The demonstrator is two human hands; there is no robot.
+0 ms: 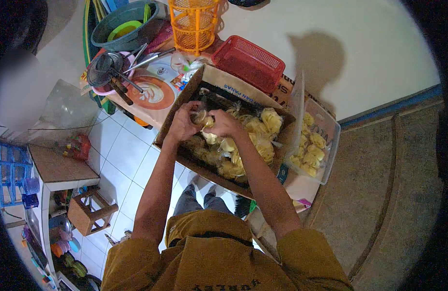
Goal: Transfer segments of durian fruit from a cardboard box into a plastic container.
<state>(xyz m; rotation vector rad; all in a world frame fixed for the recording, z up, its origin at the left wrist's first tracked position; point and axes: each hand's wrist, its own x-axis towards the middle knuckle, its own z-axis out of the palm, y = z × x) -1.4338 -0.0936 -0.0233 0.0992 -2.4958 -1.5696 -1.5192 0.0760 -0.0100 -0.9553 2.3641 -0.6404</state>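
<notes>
Both my hands are over the left part of an open cardboard box [218, 74]. My left hand [184, 122] grips one side of a clear plastic bag [201, 118] that holds something pale yellow. The fingers of my right hand [224, 123] pinch the same bag from the other side. Beneath and to the right, the box holds several clear bags of pale yellow pieces [262, 127], whose exact kind I cannot tell. Right of the box, a clear plastic container [331, 160] contains more yellow pieces [313, 151], with a clear upright panel at its left side.
A red perforated basket [249, 63] lies behind the box, beside an orange plastic rack [195, 29]. Strainers [107, 69] rest in a pink basin at the back left, near a grey basin [151, 31]. A wooden stool [87, 212] stands on the tiled floor.
</notes>
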